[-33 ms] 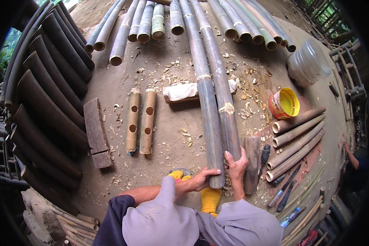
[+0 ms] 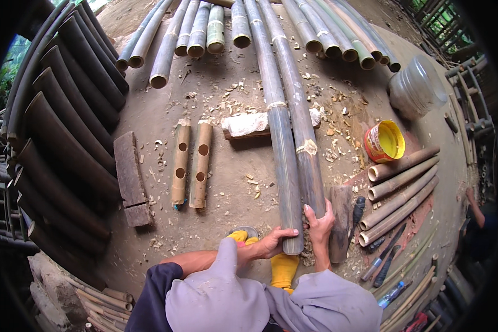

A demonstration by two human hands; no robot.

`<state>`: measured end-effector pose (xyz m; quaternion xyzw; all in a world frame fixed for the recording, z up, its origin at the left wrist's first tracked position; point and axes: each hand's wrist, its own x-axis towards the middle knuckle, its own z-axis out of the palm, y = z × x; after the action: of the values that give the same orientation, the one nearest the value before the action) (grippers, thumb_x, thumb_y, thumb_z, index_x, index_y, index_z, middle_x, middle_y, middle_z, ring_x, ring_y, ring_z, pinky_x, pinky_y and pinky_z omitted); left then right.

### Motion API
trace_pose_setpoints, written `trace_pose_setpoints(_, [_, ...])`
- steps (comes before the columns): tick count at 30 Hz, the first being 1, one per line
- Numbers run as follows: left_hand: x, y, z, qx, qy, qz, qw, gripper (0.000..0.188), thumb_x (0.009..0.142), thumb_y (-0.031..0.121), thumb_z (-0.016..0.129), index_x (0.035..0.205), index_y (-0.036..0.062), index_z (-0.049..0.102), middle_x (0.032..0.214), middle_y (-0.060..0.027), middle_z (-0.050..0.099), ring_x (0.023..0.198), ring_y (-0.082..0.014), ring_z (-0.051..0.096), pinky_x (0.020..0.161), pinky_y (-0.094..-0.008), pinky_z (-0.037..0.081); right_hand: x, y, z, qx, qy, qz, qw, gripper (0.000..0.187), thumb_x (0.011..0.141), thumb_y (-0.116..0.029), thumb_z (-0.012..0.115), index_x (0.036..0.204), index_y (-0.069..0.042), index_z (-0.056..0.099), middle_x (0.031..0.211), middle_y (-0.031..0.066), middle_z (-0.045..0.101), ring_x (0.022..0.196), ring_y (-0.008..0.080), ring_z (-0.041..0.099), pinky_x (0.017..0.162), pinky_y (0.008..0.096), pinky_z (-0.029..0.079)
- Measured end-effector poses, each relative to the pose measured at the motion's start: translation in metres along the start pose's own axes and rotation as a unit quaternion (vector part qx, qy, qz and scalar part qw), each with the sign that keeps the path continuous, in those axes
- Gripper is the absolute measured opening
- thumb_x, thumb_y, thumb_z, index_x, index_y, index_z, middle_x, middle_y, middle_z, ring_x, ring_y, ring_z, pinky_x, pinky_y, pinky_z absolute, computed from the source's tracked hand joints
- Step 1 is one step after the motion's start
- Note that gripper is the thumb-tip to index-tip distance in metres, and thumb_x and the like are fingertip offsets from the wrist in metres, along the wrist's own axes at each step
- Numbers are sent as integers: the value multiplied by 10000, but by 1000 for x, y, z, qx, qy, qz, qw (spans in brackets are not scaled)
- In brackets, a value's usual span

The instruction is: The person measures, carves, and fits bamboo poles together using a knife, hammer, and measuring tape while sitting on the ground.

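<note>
Two long dark bamboo poles lie side by side toward me, resting over a white-topped wooden block [image 2: 243,126]. My left hand [image 2: 275,242] is closed round the near end of the left bamboo pole [image 2: 285,166], thumb on top. At the near end of the right bamboo pole [image 2: 311,177], my right hand [image 2: 319,228] grips with the thumb up along its side. The undersides of both grips are hidden. Below the pole ends shows a yellow-covered foot [image 2: 284,270]. To the left lie two short bamboo pieces [image 2: 180,166] with round holes cut in them.
Further bamboo poles [image 2: 166,61] lie at the back. Big dark bamboo tubes [image 2: 66,122] lean along the left, beside a wooden plank [image 2: 131,182]. At right are a yellow-red tin [image 2: 385,141], a clear plastic container [image 2: 418,86], short bamboo tubes [image 2: 404,188] and knives [image 2: 387,265]. Shavings litter the ground.
</note>
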<state>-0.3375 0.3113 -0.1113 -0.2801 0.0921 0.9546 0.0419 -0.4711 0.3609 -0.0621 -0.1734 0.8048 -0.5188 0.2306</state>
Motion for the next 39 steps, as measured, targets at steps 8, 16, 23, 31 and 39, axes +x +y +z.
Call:
trace_pose_setpoints(8, [1,-2,0,-16,-6,-9,1000,443,837,195,642,1242,56,529,1102,-51,596,998,-186,584,905,-384,469,1,3,-2,2,-3,0,1000,606,760,-197,723,1217,103,464,844,144,634,615,156,601,430,266,482])
trace_pose_setpoints(16, [-2,2,6,-6,10,-2,1000,443,836,207,646,1234,73,504,1071,-52,596,982,-198,598,887,-409,482,0,5,-3,-2,-1,27,1000,510,757,-239,716,1139,50,539,857,118,646,729,180,589,677,323,490])
trace_pose_setpoints(23, [-2,3,5,-6,5,-9,1000,441,834,210,648,1223,72,495,1058,-62,596,976,-205,600,888,-415,482,0,1,-3,-7,5,-8,1000,567,754,-233,728,1177,73,509,856,157,652,675,190,631,514,301,521])
trace_pose_setpoints(31, [-2,3,5,-7,11,-10,1000,463,826,206,655,1232,67,482,1060,-66,590,974,-213,598,889,-421,483,0,2,-3,-14,0,15,1000,545,757,-263,715,1163,51,532,900,143,652,782,198,609,718,332,495])
trace_pose_setpoints(39, [-1,1,4,-5,9,-10,1000,467,823,202,655,1232,64,476,1078,-67,580,992,-216,589,897,-432,477,2,14,-4,-22,6,0,1000,584,738,-269,732,1166,72,527,943,204,661,847,271,653,766,360,507])
